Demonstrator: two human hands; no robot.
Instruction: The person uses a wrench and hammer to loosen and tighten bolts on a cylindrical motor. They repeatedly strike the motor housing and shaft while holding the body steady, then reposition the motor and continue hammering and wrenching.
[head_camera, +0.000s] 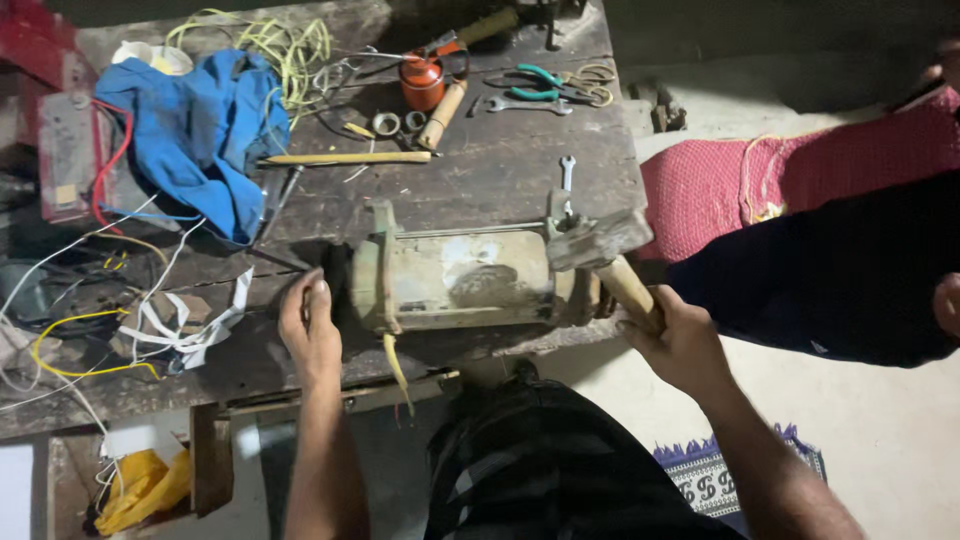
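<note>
The dark, scarred wooden workbench (500, 165) fills most of my view, and across its near edge lies the grimy cream-coloured cylindrical metal motor housing (465, 280), on its side with its length running left to right. Far left on the bench sits a crumpled blue cloth (195, 130), with tangled yellow-green wire (285, 45) just beyond it. My left hand (312, 330) rests against the housing's dark left end, fingers curled together; I cannot tell whether they grip anything. My right hand (680, 335) is clamped around the pale wooden handle of a grey steel-headed hammer (600, 240), whose head touches the housing's right end. Far across the bench stand a small orange oil can (422, 80), green-handled pliers (545, 85) to its right, and a long pale wooden stick (345, 158) lying level. A small silver open-ended spanner (567, 172) lies just beyond the hammer head. White strips of tape (190, 335) lie near left.
</note>
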